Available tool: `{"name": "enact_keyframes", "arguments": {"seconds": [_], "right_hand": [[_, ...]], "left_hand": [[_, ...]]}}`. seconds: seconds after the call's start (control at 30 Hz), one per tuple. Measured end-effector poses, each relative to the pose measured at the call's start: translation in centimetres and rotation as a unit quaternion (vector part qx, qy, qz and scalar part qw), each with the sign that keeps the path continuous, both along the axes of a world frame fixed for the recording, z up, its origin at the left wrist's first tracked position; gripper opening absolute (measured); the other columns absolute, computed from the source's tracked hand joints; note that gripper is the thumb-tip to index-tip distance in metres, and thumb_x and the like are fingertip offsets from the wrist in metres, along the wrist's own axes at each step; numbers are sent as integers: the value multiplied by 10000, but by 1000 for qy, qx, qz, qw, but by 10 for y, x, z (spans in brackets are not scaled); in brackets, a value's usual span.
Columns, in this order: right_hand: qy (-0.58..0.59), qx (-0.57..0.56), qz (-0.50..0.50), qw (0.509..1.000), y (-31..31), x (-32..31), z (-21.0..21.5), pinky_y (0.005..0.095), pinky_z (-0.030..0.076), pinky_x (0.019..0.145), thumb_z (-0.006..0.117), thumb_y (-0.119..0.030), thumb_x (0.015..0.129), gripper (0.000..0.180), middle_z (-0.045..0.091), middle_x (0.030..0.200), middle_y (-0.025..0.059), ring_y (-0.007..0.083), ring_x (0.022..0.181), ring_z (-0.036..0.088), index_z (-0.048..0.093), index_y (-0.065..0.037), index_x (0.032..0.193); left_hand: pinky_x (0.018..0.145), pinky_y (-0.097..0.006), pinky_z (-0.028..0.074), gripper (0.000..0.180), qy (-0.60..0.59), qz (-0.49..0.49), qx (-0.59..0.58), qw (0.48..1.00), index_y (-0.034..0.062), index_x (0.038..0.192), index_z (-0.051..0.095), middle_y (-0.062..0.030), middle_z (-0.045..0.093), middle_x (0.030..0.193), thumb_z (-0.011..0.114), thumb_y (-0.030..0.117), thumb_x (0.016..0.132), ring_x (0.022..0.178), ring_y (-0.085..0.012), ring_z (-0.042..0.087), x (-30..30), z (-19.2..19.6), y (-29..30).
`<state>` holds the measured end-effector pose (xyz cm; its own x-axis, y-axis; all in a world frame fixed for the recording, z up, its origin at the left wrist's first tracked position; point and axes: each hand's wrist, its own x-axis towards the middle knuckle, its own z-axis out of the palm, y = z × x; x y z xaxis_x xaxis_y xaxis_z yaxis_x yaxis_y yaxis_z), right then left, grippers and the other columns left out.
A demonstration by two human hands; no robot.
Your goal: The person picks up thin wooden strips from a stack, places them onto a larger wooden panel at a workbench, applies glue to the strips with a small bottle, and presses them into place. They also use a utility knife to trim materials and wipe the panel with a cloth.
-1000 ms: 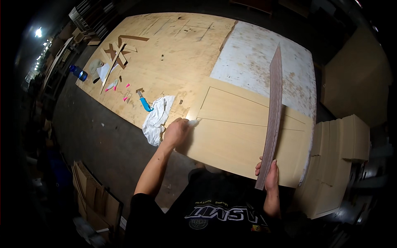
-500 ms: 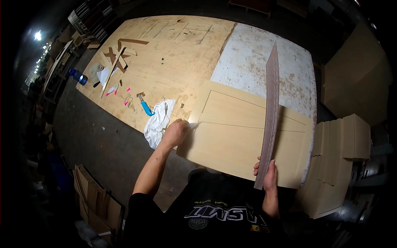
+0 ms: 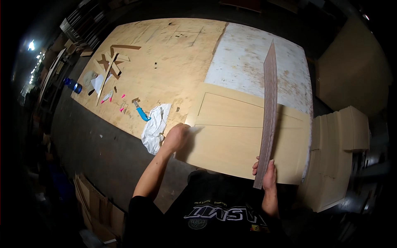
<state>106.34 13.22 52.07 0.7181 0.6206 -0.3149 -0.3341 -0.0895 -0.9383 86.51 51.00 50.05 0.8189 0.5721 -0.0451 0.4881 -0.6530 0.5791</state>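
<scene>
- left hand (image 3: 176, 137): holds small whitish item (image 3: 196, 129), blurred, at pale panel's (image 3: 231, 149) left side
- right hand (image 3: 268, 173): grips near end of long brown wood-grain strip (image 3: 269, 99)
- crumpled white cloth (image 3: 156, 129), blue-handled tool (image 3: 142, 113) left of panel
- crossed wood strips (image 3: 112, 66) farther left on worktable (image 3: 182, 62); blue bottle (image 3: 72, 85) at edge

panel (image 3: 227, 149) smooth matt wood; strip (image 3: 269, 107) wood-look w/ grain

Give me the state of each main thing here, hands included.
Left hand: closed around a pale pointed nozzle
Right hand: gripping the near end of the dark wood-grain strip
Dark wood-grain strip: raised over the panel
Panel: lying flat, marked with thin dark lines
White cloth: crumpled
Blue-handled hammer: lying down
Wood strips: loosely crossed
Worktable: white section stained brown
</scene>
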Motion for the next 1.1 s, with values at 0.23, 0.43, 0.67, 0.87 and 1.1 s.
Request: {"name": "enact_keyframes", "arguments": {"seconds": [0.23, 0.43, 0.67, 0.87, 1.1], "right_hand": [[-3, 30, -79, 996, -40, 15, 18, 313, 510, 734, 199, -619, 1107, 804, 690, 888, 86, 152, 763, 630, 609, 45, 1303], [-39, 73, -167, 982, -110, 27, 25, 314, 489, 787, 198, -636, 1099, 798, 680, 924, 94, 170, 829, 627, 563, 37, 1327], [-75, 101, -373, 919, -205, 21, 38, 324, 465, 795, 220, -507, 1125, 719, 654, 844, 109, 189, 801, 599, 621, 83, 1220], [-111, 85, -382, 913, -260, 12, 2, 340, 502, 731, 220, -617, 1099, 793, 673, 972, 111, 197, 759, 607, 348, 27, 1543], [-85, 118, -371, 917, -250, 29, 0, 326, 484, 741, 213, -625, 1095, 815, 676, 968, 106, 179, 769, 603, 423, 49, 1503]], "left_hand": [[776, -334, 547, 233, -80, -103, -105, 986, -6, 1171, 689, -136, 722, 985, 691, 144, 991, 851, -215, 684, 48, 3, -44], [732, -307, 541, 236, -55, -231, -200, 950, -14, 1182, 681, -100, 715, 993, 712, 108, 981, 804, -133, 646, 133, -3, -128], [769, -392, 547, 287, -56, -399, -175, 898, -30, 1171, 673, -185, 697, 993, 693, 187, 984, 841, -309, 676, 244, 26, -255], [973, -457, 524, 332, 53, -471, -143, 869, 46, 1251, 681, -199, 703, 1173, 642, 161, 942, 1100, -394, 662, 281, 29, -311], [951, -450, 537, 370, -63, -508, -131, 849, 56, 1263, 686, -165, 707, 1181, 667, 144, 904, 1083, -373, 675, 287, -6, -332]]}}
